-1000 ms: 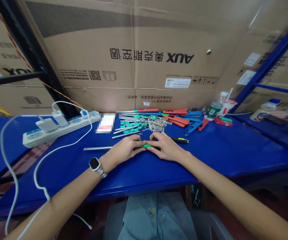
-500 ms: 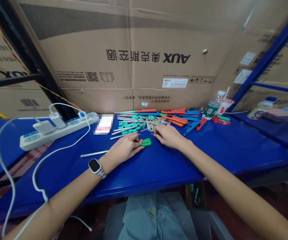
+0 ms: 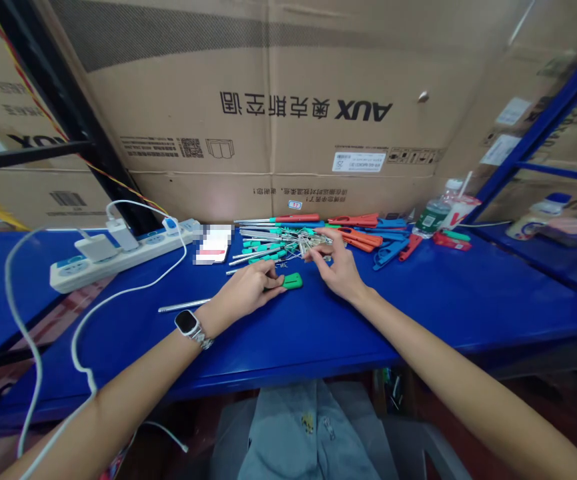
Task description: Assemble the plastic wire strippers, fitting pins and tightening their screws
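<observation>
My left hand [image 3: 251, 287] is closed around a green handle [image 3: 293, 281], whose slotted end sticks out past the fingertips. A thin metal rod [image 3: 183, 305] comes out on the other side of that hand, in line with the handle; the stretch between is covered by the hand. My right hand [image 3: 341, 267] hovers at the near edge of a heap of small metal parts [image 3: 304, 243]. Its index finger is raised and curved away from the thumb, and I see nothing held. Metal rods with teal ends [image 3: 268, 250] lie just beyond my left hand.
Red and orange plastic handles [image 3: 361, 237] and blue handles [image 3: 391, 252] lie right of the heap. A bottle [image 3: 428, 217] and a cup [image 3: 461, 212] stand farther right. At left are a power strip [image 3: 73, 275] and a white cable [image 3: 133, 291]. Cardboard [image 3: 298, 147] backs the blue table [image 3: 278, 347].
My right hand has moved slightly forward over the small metal parts, and its fingers have gone from bunched to spread. My left hand keeps hold of the green handle. The view has shifted slightly.
</observation>
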### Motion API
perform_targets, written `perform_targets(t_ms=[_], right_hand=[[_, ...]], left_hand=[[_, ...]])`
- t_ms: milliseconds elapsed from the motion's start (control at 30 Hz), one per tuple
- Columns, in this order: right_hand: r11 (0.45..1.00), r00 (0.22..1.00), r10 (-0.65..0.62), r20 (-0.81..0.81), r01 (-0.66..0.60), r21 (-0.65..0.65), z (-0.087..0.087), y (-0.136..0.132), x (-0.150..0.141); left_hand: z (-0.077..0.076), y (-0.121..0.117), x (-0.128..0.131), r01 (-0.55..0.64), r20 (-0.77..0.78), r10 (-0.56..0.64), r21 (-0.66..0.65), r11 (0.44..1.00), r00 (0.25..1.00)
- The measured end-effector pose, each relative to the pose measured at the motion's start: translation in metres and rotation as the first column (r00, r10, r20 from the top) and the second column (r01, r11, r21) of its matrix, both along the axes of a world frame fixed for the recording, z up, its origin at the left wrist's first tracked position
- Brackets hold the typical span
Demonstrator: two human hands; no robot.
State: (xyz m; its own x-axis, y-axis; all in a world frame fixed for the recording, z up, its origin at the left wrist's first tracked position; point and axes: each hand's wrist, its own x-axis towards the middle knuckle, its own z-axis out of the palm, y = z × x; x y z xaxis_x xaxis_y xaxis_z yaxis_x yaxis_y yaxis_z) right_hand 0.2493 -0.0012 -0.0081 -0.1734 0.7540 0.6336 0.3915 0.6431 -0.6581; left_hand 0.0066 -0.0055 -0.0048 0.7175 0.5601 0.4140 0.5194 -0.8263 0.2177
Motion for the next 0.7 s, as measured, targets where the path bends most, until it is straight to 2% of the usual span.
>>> perform_targets(t_ms=[67, 100, 233, 300, 400, 500, 600, 700], right_hand=[[1.000, 0.995, 0.022, 0.102, -0.024, 0.015, -0.003, 0.001, 0.001], [1.000, 0.995, 0.021, 0.099, -0.021, 0.005, -0.003, 0.003, 0.000], [0.987, 0.994, 0.023, -0.104, -0.039, -0.157, 0.001, 0.014, -0.002], [0.976, 0.994, 0.075, -0.081, -0.090, -0.198, 0.002, 0.017, 0.001], [0.992, 0.972, 0.103, 0.209, -0.083, -0.099, 0.001, 0.015, 0.008], [0.996, 0.889, 0.027, 0.458, -0.066, 0.068, 0.000, 0.010, 0.010], [0.985, 0.867, -0.057, 0.495, -0.033, 0.172, 0.004, 0.008, 0.006], [0.991, 0.902, -0.068, 0.427, 0.013, 0.130, 0.014, 0.010, 0.000]], left_hand=[[0.000, 0.000, -0.001, -0.002, 0.025, 0.002, -0.017, 1.000, 1.000], [-0.001, 0.000, -0.001, 0.000, 0.035, 0.001, -0.028, 1.000, 0.999], [-0.005, 0.003, -0.002, 0.008, 0.064, -0.005, -0.056, 0.998, 0.998], [-0.008, 0.005, -0.003, 0.011, 0.071, -0.006, -0.065, 0.998, 0.997], [-0.010, 0.006, -0.003, 0.009, 0.070, -0.004, -0.074, 0.997, 0.998], [-0.009, 0.005, -0.003, 0.001, 0.069, 0.004, -0.072, 0.997, 0.998], [-0.008, 0.004, -0.003, 0.000, 0.077, 0.005, -0.062, 0.998, 0.997], [-0.008, 0.004, -0.004, -0.001, 0.075, 0.005, -0.059, 0.998, 0.997]])
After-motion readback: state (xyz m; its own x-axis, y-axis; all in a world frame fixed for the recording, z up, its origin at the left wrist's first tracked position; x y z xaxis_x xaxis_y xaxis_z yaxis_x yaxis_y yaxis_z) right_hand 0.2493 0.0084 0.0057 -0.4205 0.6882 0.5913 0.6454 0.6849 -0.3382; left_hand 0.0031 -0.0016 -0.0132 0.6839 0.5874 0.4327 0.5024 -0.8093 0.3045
